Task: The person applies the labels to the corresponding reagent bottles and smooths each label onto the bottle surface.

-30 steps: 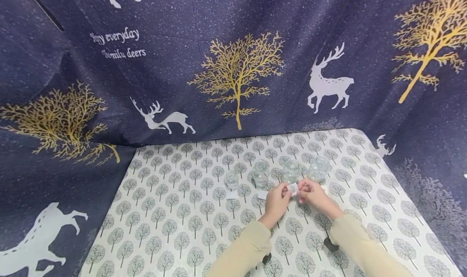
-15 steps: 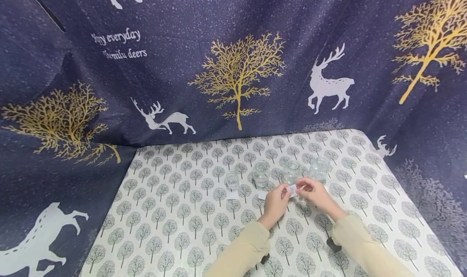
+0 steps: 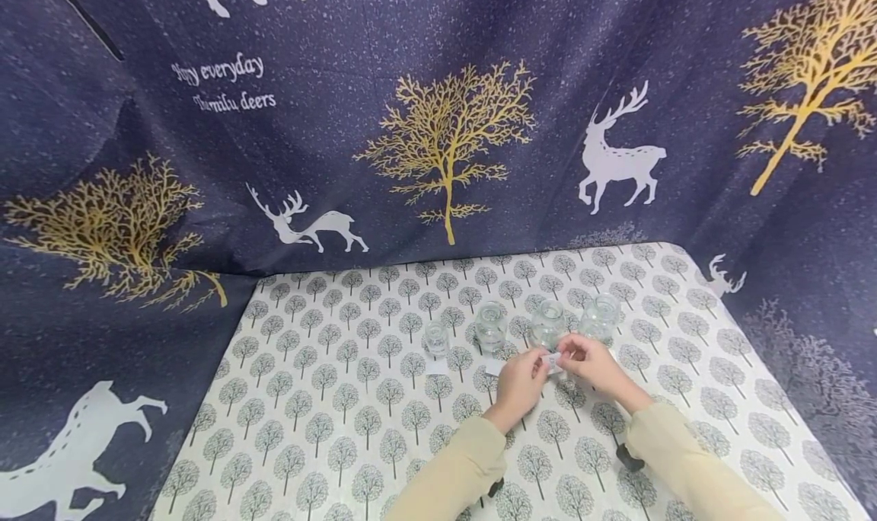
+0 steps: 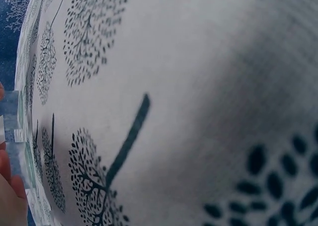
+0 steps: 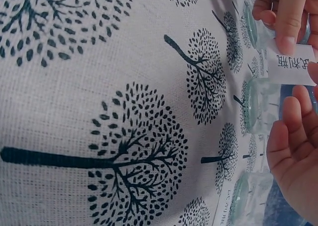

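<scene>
A small white paper label (image 3: pixel 552 362) with printed characters is held between both hands, just in front of the third glass bottle (image 3: pixel 549 321) from the left. My left hand (image 3: pixel 517 385) pinches its left end; the left thumb lies across the label (image 5: pixel 293 67) in the right wrist view. At the other end, my right hand (image 3: pixel 594 367) grips the edge with its fingertips, partly cut off in the right wrist view. In the left wrist view, only part of the left hand (image 4: pixel 11 198) shows at the image edge.
A small glass vessel (image 3: pixel 436 340) and a glass bottle (image 3: pixel 490 327) stand to the left, with white labels (image 3: pixel 436 367) lying before them. Another glass bottle (image 3: pixel 600 317) stands right, its label (image 5: pixel 223 202) below it. The table (image 3: pixel 308 399) has a tree-print cloth; a dark curtain (image 3: pixel 411 33) hangs behind.
The label has tipped and now shows a narrower face. My right hand has shifted slightly along it and up, while the left hand has stayed nearly still. The bottles have not moved.
</scene>
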Motion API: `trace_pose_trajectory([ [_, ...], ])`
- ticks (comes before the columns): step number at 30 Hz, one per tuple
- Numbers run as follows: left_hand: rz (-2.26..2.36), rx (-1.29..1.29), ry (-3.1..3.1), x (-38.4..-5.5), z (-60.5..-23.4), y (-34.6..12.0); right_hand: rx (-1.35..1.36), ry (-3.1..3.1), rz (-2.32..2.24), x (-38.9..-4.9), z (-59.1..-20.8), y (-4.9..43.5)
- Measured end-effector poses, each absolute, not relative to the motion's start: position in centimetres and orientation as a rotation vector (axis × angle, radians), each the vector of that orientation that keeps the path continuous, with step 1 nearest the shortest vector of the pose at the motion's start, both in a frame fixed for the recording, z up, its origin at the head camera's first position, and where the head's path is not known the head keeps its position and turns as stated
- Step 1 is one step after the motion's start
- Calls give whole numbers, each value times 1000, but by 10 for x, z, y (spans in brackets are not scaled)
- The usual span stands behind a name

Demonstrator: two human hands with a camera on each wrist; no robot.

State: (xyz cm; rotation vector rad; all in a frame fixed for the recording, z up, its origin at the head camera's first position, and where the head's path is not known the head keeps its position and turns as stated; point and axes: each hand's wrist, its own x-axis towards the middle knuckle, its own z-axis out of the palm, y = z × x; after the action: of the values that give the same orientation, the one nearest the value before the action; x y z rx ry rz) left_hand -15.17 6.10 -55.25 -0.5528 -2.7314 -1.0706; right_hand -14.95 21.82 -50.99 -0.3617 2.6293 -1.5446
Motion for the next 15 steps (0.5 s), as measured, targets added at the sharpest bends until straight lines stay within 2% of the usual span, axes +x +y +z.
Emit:
trace_pose_trajectory([
  [15,-1022,-578,-2751,-150,-552,62,-245,2601,-1537,-151,-519,218],
])
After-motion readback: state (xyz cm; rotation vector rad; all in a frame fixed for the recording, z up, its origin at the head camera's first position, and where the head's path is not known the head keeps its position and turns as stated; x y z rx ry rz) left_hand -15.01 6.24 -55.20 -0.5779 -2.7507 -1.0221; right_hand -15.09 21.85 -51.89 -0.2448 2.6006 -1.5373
